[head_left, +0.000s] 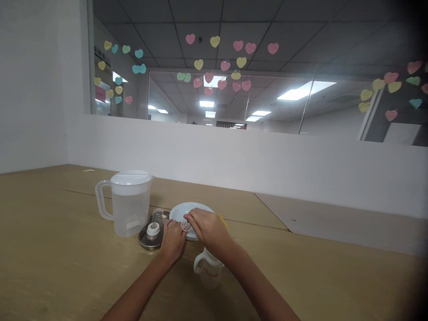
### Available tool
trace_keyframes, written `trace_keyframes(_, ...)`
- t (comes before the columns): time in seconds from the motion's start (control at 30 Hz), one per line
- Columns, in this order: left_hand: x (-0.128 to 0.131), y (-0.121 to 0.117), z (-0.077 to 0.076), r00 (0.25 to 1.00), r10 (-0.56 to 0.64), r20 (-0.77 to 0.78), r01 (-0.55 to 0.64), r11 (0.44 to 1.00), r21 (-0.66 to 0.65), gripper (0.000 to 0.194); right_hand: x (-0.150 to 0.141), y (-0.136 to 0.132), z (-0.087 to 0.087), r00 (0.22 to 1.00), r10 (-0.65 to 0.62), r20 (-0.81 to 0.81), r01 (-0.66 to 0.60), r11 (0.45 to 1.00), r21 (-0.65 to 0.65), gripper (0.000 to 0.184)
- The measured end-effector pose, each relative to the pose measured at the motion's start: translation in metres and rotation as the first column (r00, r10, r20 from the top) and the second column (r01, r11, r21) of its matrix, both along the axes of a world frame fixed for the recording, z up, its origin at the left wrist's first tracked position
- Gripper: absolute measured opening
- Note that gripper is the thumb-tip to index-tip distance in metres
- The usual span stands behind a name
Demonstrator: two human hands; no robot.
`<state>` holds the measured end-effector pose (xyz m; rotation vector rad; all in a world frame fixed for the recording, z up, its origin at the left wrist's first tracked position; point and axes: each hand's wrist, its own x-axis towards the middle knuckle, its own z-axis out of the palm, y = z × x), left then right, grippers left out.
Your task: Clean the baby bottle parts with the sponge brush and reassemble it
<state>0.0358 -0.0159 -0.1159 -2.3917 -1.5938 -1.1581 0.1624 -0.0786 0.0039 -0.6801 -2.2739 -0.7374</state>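
Logged from my station, lower centre: right hand (209, 228) pinching a small clear round piece (186, 226) above a white plate (191, 209); left hand (172, 243) beside it. Nearby on the wooden table (50, 232): plastic pitcher (130, 209), steel dish (145, 240), handled cup (209, 272).

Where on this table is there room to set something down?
Open wood stretches left of the plastic pitcher and right of the white plate, past the right hand. It is crowded where the pitcher, steel tray, plate, left hand and handled cup meet.
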Motion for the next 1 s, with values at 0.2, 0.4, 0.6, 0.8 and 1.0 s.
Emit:
trace_keyframes(0.2, 0.002, -0.001, 0.0, 0.997, -0.006, 0.081, 0.006, 1.0, 0.0, 0.034, -0.008, 0.004, -0.009, 0.995, -0.054, 0.083, 0.065, 0.988, -0.139, 0.028)
trace_keyframes(0.4, 0.003, 0.0, 0.0, 0.992, -0.01, 0.124, 0.016, 0.999, -0.049, 0.034, -0.005, 0.007, -0.009, 0.987, -0.107, 0.118, 0.132, 0.961, -0.241, 0.027)
trace_keyframes(0.6, 0.002, -0.003, -0.001, 0.99, -0.037, 0.133, 0.04, 0.999, -0.019, 0.033, -0.001, 0.009, -0.011, 0.987, -0.13, 0.097, 0.158, 0.904, -0.396, 0.033)
trace_keyframes(0.8, 0.001, -0.003, -0.003, 0.987, -0.071, 0.143, 0.072, 0.997, -0.001, 0.034, 0.004, 0.02, -0.019, 0.99, -0.11, 0.094, 0.143, 0.841, -0.522, 0.034)
trace_keyframes(1.0, 0.002, -0.001, -0.006, 0.989, -0.072, 0.13, 0.069, 0.997, 0.032, 0.034, 0.006, 0.024, -0.023, 0.991, -0.083, 0.101, 0.127, 0.792, -0.597, 0.034)
